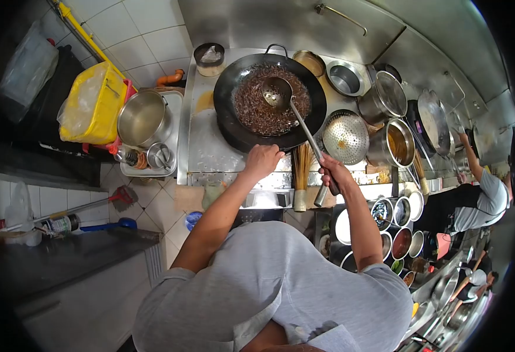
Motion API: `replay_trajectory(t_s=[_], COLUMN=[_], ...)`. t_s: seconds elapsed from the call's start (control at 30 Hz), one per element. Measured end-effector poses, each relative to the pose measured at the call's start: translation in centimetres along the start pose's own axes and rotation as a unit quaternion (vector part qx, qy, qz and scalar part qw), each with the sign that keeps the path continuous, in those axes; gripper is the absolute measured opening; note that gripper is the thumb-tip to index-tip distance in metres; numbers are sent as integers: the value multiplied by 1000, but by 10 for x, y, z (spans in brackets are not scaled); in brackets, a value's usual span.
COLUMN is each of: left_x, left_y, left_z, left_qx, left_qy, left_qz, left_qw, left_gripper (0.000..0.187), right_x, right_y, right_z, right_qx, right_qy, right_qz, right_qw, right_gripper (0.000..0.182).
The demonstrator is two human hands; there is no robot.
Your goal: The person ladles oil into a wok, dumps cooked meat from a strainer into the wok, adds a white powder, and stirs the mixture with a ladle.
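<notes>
A large black wok [224, 108] sits on the stove, with dark reddish-brown bits in bubbling liquid [256, 114] inside. My left hand [263, 161] is closed at the wok's near rim; the part it grips is hidden under the fingers. Wrapped round the long handle of a metal ladle [305, 128] is my right hand [335, 173]. The ladle's bowl rests over the middle of the wok, with a little of the contents in it. Just right of the wok lie a perforated strainer [346, 138] and a bamboo wok brush [302, 176].
Metal pots [390, 94] and a pot of brown liquid [409, 144] stand at the right. Several seasoning bowls [402, 243] line the right front. A steel pot [142, 117] and a yellow basket [93, 102] are at left. Another person [478, 199] works far right.
</notes>
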State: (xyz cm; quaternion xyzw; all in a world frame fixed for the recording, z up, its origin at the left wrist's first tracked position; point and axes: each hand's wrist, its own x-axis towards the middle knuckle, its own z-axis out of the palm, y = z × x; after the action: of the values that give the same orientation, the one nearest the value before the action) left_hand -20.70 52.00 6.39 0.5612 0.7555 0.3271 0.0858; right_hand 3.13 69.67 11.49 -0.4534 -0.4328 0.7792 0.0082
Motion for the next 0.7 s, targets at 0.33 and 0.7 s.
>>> replay_trajectory(t_s=[0.33,0.7], left_x=[-1,-1], left_y=[-1,1], left_z=[3,0], left_qx=[-2,-4], left_qy=[20,23], left_qz=[16,18], left_qw=[1000,1000], left_gripper=[29,28], right_x=[12,-11], right_y=[-20,14], right_z=[46,71], right_qx=[-258,-152], right_qy=[110,89], right_qz=[-175,-147], right_qw=[944,973], right_gripper=[60,61])
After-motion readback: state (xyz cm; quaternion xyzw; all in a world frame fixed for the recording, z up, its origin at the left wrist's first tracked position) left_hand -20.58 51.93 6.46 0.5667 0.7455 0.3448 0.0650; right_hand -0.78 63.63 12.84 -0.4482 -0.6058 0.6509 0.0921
